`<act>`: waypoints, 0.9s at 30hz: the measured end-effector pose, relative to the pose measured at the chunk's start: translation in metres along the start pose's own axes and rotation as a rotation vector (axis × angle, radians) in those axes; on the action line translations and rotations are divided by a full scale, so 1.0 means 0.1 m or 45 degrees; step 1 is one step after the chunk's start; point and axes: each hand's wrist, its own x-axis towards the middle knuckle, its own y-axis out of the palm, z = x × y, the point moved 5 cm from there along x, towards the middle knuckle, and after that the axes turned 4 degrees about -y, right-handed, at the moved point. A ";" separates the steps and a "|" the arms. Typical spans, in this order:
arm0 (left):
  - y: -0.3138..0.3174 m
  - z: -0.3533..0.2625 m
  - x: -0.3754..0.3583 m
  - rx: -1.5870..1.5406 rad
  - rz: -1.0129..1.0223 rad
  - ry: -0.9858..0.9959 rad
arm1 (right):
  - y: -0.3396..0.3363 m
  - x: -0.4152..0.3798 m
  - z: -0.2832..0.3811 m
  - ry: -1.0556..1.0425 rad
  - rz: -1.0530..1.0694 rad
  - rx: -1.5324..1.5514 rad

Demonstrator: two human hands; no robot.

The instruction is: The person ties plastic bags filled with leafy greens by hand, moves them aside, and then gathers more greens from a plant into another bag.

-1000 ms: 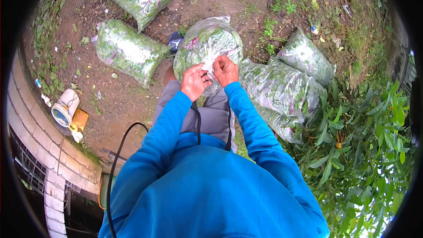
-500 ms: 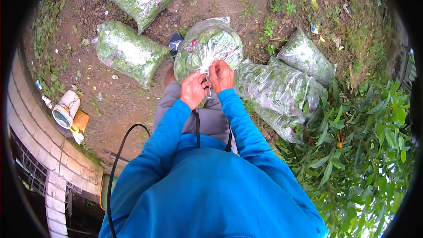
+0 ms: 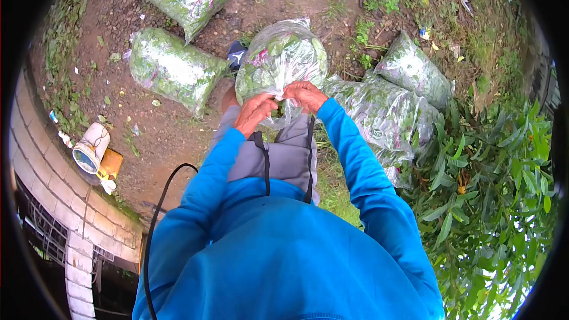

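A clear plastic bag [image 3: 281,53] stuffed with green leaves stands upright in front of my legs. Its gathered neck lies between my two hands. My left hand [image 3: 255,111] is closed on the left side of the neck, fingertips pinching the plastic. On the other side my right hand [image 3: 306,95] also grips the neck, its fingers curled over. Loose plastic hangs just below the hands. Whether a tie is around the neck I cannot make out.
Two more leaf-filled bags [image 3: 175,71] lie on the dirt at left. Several others [image 3: 412,71] are heaped at right, beside a leafy bush [image 3: 474,184]. A white bucket [image 3: 90,148] lies tipped by the brick edging [image 3: 62,184]. A black cord [image 3: 155,219] hangs at my left.
My right elbow has swung outward and my hands have turned, drawing slightly apart at the fingertips. Both hands stay on the bag's neck.
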 end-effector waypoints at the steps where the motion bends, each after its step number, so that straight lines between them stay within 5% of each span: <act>1: 0.06 -0.01 -0.04 -0.003 -0.007 0.002 | 0.00 0.01 0.02 0.000 0.006 -0.004; 3: 0.14 -0.16 -0.12 0.073 -0.282 0.225 | -0.01 0.01 -0.03 0.177 -0.008 -0.032; 8: 0.24 -0.13 -0.03 0.003 -0.541 0.151 | 0.04 -0.08 0.11 0.107 -0.157 -0.364; 10: 0.23 -0.16 0.01 0.312 -0.685 0.080 | 0.09 -0.07 0.22 -0.463 -0.065 -0.846; 17: 0.30 -0.06 0.05 0.255 -0.848 0.173 | 0.16 -0.14 0.26 -0.440 -0.363 -1.127; 20: 0.33 0.03 0.07 -0.224 -0.631 0.264 | 0.18 -0.21 0.34 -0.496 -0.444 -0.978; 22: 0.40 0.11 0.13 -0.775 -0.496 -0.033 | 0.15 -0.25 0.34 -0.397 -0.513 -0.680; 27: 0.52 0.10 0.09 -1.304 -0.362 -0.183 | 0.20 -0.20 0.20 -0.474 -0.572 -0.810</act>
